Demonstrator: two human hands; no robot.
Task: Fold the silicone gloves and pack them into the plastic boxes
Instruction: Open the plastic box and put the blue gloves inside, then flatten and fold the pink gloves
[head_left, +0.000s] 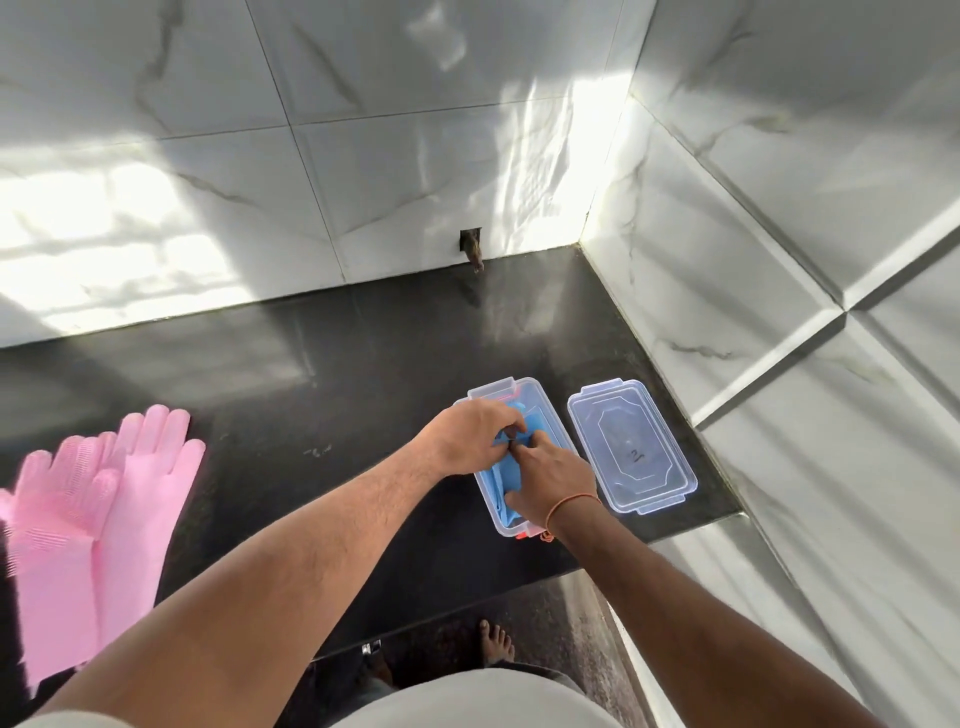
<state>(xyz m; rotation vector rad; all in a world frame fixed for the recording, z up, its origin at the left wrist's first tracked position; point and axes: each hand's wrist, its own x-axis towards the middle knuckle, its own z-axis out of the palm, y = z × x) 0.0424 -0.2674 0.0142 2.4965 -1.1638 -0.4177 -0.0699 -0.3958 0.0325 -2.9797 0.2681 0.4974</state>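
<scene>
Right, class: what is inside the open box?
Inside the box lies blue glove material, pressed down by the left hand and right hand. The hands cover its middle, so the fold is hidden.

Premises: domestic kitchen corner, apparently unfurnished. Evidence: polished black stone tabletop set into a corner; glossy white marble-pattern wall tiles on both adjoining walls; small cut-out in the tile at tabletop level; pink dishwashing-type gloves; person's bare foot on dark floor.
</scene>
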